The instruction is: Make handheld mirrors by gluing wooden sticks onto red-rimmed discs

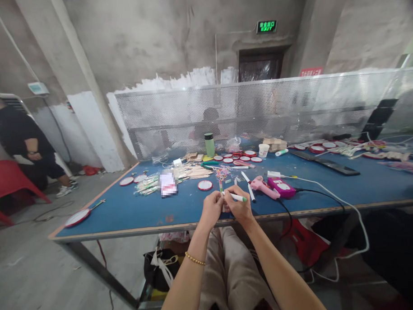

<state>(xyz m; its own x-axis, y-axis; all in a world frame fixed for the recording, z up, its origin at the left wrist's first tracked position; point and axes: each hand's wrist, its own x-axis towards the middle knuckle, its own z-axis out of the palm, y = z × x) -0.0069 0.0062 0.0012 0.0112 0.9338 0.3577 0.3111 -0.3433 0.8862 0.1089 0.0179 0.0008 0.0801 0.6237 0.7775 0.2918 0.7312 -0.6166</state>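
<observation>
In the head view, both my hands meet near the table's front edge. My right hand (239, 207) is closed around a white marker pen (236, 197) with a green end. My left hand (212, 208) pinches a small flat stick (220, 186) with green and reddish colour on it, standing up between the two hands. The pen's tip is hidden by my fingers, so I cannot tell whether it touches the stick. Just beyond my hands lies a tangle of colourful thin strips (223, 173). A round white disc with a red rim (205, 185) rests to their left.
To the right lie loose marker pens (251, 192), a pink glue gun (264, 187) and a magenta box (281, 186) with cables. Wooden sticks (192, 171), a green bottle (209, 145) and a paper cup (263, 150) are farther back. A person (20, 135) is at far left.
</observation>
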